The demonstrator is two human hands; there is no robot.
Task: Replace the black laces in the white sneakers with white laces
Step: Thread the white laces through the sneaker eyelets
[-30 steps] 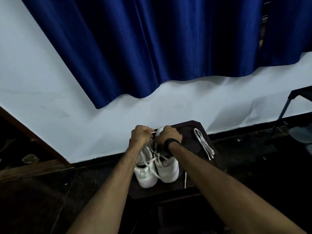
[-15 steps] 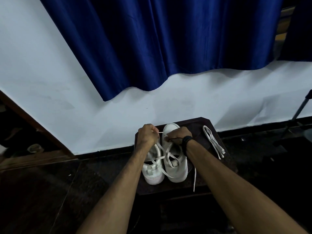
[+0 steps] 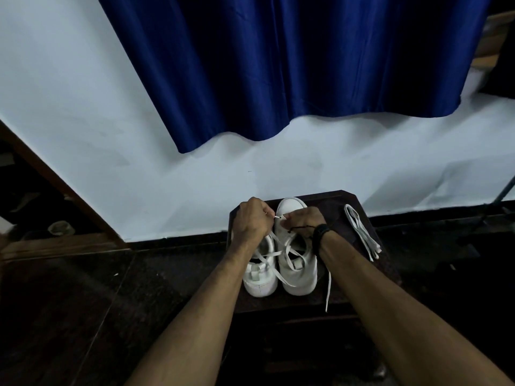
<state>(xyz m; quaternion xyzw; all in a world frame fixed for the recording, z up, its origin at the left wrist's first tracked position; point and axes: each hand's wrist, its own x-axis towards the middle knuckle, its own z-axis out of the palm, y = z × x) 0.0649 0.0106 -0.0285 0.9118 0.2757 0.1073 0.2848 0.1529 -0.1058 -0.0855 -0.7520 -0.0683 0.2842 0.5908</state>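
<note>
Now left hand (image 3: 252, 220) pinches white lace (image 3: 274, 253) tip, right hand (image 3: 302, 220) curled at eyelet of right sneaker (image 3: 296, 263). I judge lace limp, light; grip stiff tip.

Dim, bluish cast; dark corners, wide-angle warp

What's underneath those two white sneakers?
The two white sneakers stand side by side on a small dark wooden table. A folded spare white lace lies to their right. The tabletop right beneath them is hidden.
</note>
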